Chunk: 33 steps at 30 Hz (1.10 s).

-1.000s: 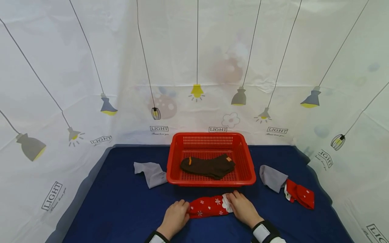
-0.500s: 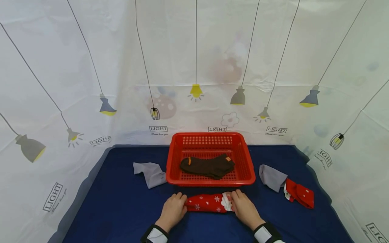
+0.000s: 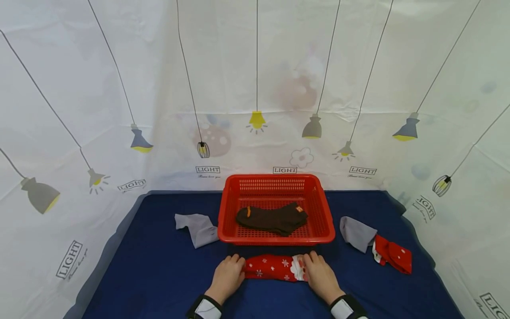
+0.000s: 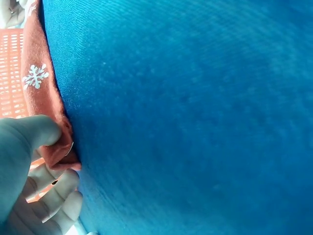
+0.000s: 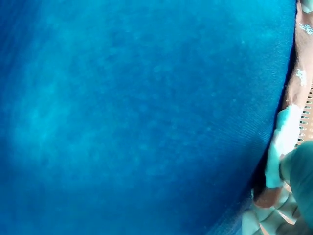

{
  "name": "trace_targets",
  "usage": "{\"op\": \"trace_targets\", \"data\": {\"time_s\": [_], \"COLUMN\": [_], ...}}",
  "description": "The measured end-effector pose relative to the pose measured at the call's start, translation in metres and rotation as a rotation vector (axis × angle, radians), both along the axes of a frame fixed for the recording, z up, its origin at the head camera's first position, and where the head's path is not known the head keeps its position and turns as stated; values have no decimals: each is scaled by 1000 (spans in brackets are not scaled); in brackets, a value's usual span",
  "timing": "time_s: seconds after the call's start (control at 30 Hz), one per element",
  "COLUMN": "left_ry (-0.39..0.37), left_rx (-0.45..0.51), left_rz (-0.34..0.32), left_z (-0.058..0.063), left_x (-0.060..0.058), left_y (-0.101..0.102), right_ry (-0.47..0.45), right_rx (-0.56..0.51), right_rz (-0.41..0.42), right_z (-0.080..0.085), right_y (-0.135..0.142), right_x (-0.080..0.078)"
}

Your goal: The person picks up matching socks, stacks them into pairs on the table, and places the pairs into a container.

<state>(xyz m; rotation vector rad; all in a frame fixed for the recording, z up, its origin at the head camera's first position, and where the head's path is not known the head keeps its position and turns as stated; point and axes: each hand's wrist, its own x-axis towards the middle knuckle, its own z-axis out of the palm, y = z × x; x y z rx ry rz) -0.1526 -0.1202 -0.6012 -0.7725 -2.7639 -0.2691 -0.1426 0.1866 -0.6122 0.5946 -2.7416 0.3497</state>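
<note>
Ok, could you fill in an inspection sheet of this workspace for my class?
Surface: dark blue cloth.
Work item: red snowflake sock, lying lengthwise in front of the red basket.
Clutter: dark brown sock in the basket, one or two unclear; gray sock on its left; another gray sock and folded red sock on its right.
Hands: left hand pinches one end, right hand the white-patterned end.
Cables: nothing seen.
Surroundings: white backdrop with printed lamps.

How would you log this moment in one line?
left hand: pinches one end of red snowflake sock | right hand: pinches its white-patterned end | basket: beyond sock, brown socks inside
</note>
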Motion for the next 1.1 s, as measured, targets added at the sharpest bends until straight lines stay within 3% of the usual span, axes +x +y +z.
{"op": "trace_targets", "data": {"time_s": [0.23,0.8,1.1], "left_ry": [-25,-195,-174], "left_rx": [8,-38,-41], "left_rz": [24,65,52], "left_z": [-4,10,9], "left_x": [1,7,14], "left_y": [-1,1,-3], "right_ry": [15,-62,-45], "right_rx": [-2,-4,-58], "right_rz": [-22,-35,-112], "right_z": [-5,1,13], "right_y": [1,6,32], "right_x": [1,0,0]}}
